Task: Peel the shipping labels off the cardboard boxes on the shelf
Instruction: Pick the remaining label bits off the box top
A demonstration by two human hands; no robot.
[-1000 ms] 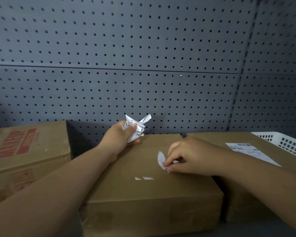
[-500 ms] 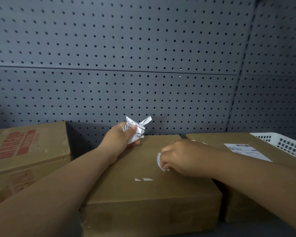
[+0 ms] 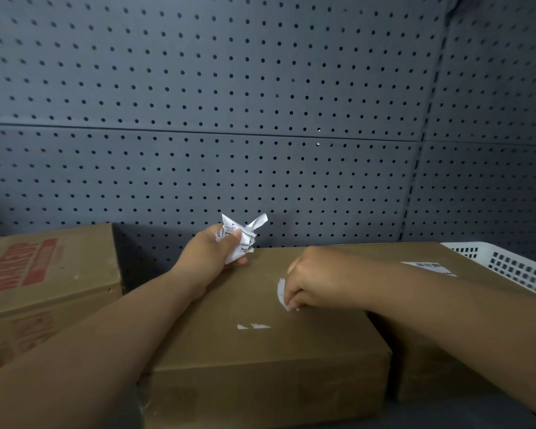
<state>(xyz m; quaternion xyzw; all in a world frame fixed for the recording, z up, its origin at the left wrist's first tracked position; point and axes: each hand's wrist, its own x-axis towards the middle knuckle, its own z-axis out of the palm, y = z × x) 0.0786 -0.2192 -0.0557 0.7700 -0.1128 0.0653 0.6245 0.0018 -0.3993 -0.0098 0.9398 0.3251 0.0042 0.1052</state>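
Two scraps (image 3: 253, 326) cling to the middle box (image 3: 260, 360), at 7 o'clock from the right hand (image 3: 317, 280), which pinches a lifted strip (image 3: 281, 289). At its 10 o'clock, the left hand (image 3: 209, 257) clenches a wad (image 3: 240, 238). Label (image 3: 427, 265) at 3 o'clock.

Two bare forearms cross the lower half of the frame, the left forearm (image 3: 106, 345) from the lower left corner and the right forearm (image 3: 446, 308) from the lower right edge. The left hand (image 3: 208, 258) and right hand (image 3: 316, 280), near the centre, are bare too. A pale thumbnail (image 3: 291, 267) shows on the right hand.
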